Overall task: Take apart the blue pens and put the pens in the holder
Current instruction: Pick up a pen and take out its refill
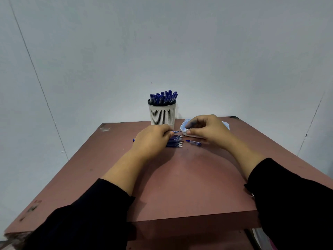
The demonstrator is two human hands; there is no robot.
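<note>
Black sleeves [86,212] frame the near edge of the reddish-brown table [180,186], bare forearms reaching forward from them. Left hand [152,140] sits knuckles up, its fingers curled and pinching a thin blue pen part [175,131] whose tip points toward the right hand [209,129]. Whether this is a refill or a whole pen is hard to tell – most of it is hidden under the fingers. Right hand is curled too, thumb lying along the near rim of a shallow white tray with a blue edge [184,125]; it covers most of the tray, and what, if anything, its fingers hold cannot be seen

Just below the left hand's fingertips a row of blue refills [174,141] lies side by side on the table, tips toward the right. Beneath the right hand, apart from that row, a single clear-barrelled blue pen [193,142] lies slanted. Beyond the left hand, against the pale wall [180,42], stands a white slotted holder [162,114] with a dark rim – packed with upright blue pens [164,97]
</note>
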